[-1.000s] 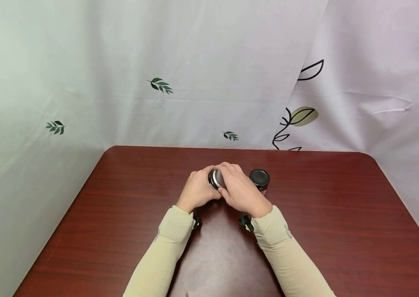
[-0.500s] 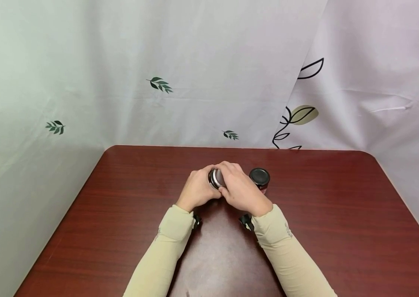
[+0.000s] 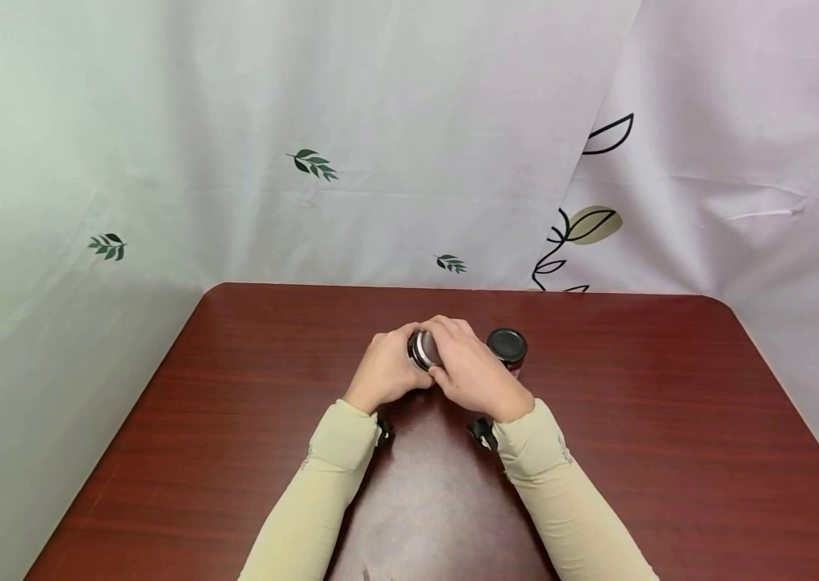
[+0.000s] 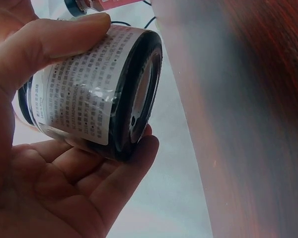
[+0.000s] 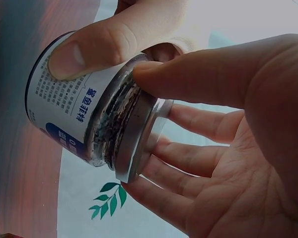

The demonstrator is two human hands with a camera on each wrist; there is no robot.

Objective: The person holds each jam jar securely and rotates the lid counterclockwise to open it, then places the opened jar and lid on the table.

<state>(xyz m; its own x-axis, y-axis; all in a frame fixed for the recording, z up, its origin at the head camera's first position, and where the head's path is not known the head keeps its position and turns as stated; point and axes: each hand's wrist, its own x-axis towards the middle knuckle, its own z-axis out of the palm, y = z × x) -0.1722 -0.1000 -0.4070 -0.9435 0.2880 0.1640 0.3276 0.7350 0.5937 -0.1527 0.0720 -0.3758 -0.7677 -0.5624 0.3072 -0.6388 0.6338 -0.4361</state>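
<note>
A small glass jar (image 4: 84, 94) with a white printed label and dark contents is held tilted on its side between both hands. My left hand (image 3: 389, 369) grips its body, the thumb (image 4: 79, 37) lying across the label and the fingers underneath. On the other end, my right hand (image 3: 474, 371) holds the grey metal lid (image 5: 134, 141), thumb on one side and fingertips around the rim. In the right wrist view the lid sits on the jar's mouth. The right hand partly covers the lid in the head view.
A second jar (image 3: 507, 345) with a black lid stands upright on the dark red wooden table (image 3: 249, 420), just right of the right hand, which partly hides it. White cloth (image 3: 394, 121) with leaf prints hangs behind and at the sides of the table.
</note>
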